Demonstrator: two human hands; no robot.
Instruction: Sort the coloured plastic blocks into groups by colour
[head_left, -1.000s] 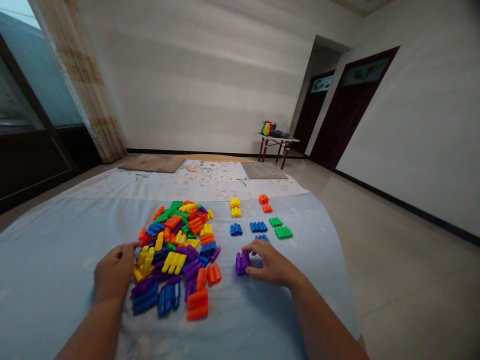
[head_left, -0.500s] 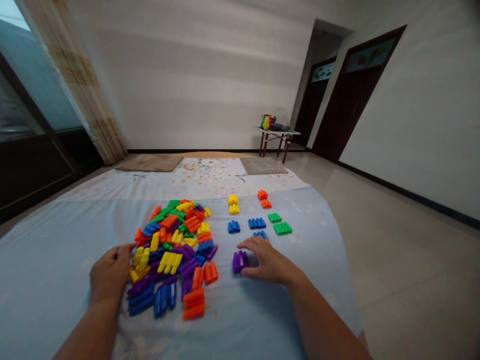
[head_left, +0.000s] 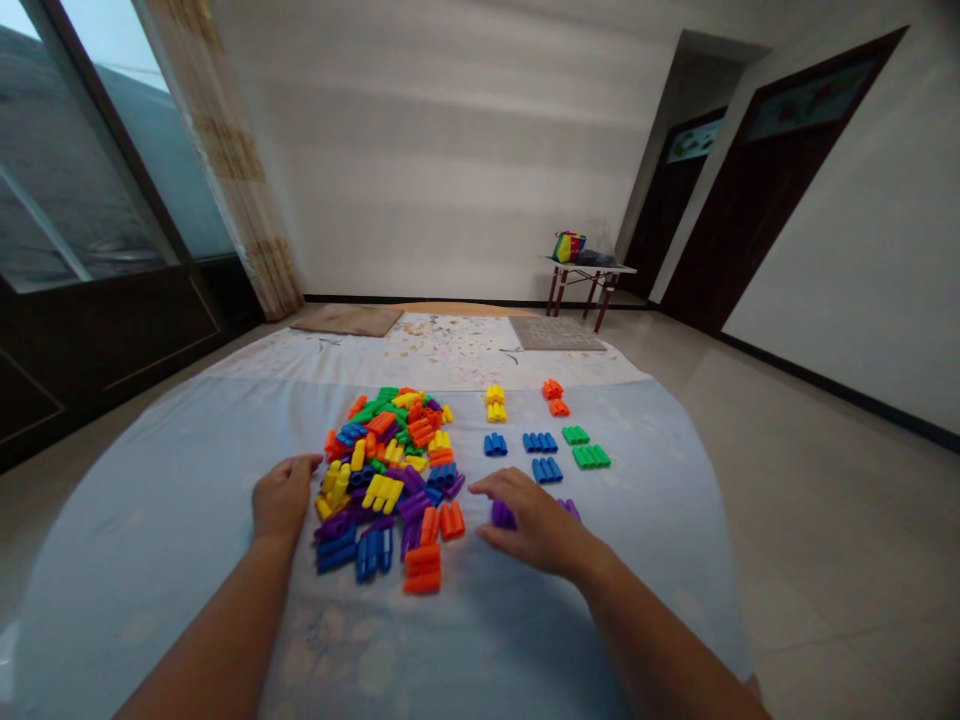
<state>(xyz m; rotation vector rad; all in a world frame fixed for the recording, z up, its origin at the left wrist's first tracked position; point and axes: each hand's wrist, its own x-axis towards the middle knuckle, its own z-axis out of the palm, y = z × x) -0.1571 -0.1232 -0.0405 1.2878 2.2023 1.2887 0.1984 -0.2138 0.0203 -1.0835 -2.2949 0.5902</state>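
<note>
My right hand (head_left: 534, 525) hovers just right of the pile, thumb and fingers apart, with nothing between them. Behind it, partly covered, lies a purple toy block (head_left: 502, 515) of joined tubes. Another bit of purple block (head_left: 570, 508) shows past the back of the hand. My left hand (head_left: 283, 497) rests on the cloth at the pile's left edge, fingers stretched towards the blocks; some fingers are hidden. The mixed pile (head_left: 382, 492) holds yellow, orange, blue, green and purple blocks. To the right sit blue blocks (head_left: 540, 443), green blocks (head_left: 591, 457), yellow blocks (head_left: 496, 404) and orange blocks (head_left: 553, 390), grouped by colour.
A pale blue cloth (head_left: 172, 500) covers the round table, with a floral white cloth (head_left: 450, 345) beyond. Two mats, a brown one (head_left: 349, 320) and a grey one (head_left: 559, 333), lie at the far edge. A small table (head_left: 592, 268) with bags stands by the wall.
My right hand has come away from the purple block and shifted left towards the pile. A second purple block now shows behind it. The view has turned slightly left.
</note>
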